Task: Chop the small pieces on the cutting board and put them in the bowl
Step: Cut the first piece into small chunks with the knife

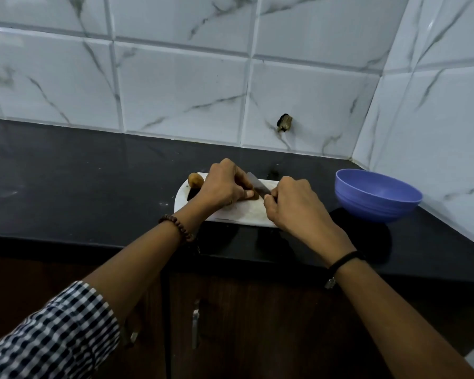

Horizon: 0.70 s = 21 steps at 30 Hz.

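The left hand (pixel 225 184) pins a small brown piece (pixel 253 195) on the white cutting board (pixel 241 213), fingers curled over it. The right hand (pixel 293 203) grasps the handle of a knife (pixel 259 186). The blade lies between the two hands, right beside the held piece. A rounded brown piece (pixel 195 179) sits on the board just beyond the left hand. The blue bowl (pixel 372 207) stands right of the right hand, apart from the board.

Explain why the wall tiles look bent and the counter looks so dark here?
Head view: the wide-angle lens bows the tile seams; dim light leaves the black counter murky; the knife in the right hand is slightly blurred, and the piece the left hand pinches barely shows.
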Each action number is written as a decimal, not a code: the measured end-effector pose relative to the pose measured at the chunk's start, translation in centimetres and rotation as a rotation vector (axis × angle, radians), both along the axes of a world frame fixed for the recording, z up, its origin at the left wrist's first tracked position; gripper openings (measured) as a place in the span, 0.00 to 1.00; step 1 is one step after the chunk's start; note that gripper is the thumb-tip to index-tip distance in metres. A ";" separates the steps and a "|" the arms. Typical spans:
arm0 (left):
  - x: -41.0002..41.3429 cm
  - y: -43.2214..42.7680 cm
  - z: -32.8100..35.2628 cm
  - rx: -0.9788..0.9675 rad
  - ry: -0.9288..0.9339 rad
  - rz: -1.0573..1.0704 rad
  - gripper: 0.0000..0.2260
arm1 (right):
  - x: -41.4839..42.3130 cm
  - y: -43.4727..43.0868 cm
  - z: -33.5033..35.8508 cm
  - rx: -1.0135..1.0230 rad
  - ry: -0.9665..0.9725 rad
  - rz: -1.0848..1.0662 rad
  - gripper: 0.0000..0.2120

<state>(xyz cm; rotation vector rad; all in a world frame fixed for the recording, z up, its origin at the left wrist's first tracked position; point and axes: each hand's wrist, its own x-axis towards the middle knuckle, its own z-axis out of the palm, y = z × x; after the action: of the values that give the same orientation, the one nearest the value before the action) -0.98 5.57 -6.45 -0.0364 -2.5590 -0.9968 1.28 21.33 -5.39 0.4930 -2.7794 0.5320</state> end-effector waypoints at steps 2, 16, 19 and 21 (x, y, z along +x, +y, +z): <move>0.0 0.2 -0.1 -0.016 0.021 0.012 0.04 | 0.3 0.2 0.2 0.018 -0.003 0.005 0.10; 0.0 0.4 -1.2 -0.030 0.032 0.002 0.08 | 4.0 3.0 1.1 0.138 -0.078 0.043 0.10; 0.1 0.5 -1.0 -0.034 0.039 -0.009 0.06 | 5.0 3.7 1.9 0.155 -0.119 0.045 0.10; 0.2 0.5 -0.7 -0.035 0.046 0.008 0.06 | 5.6 4.2 2.4 0.165 -0.134 0.050 0.11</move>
<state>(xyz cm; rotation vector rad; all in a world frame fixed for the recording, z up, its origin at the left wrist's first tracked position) -0.79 6.07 -7.17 -0.0583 -2.5326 -0.9381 6.88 25.50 -2.97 0.5831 -2.9623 0.3598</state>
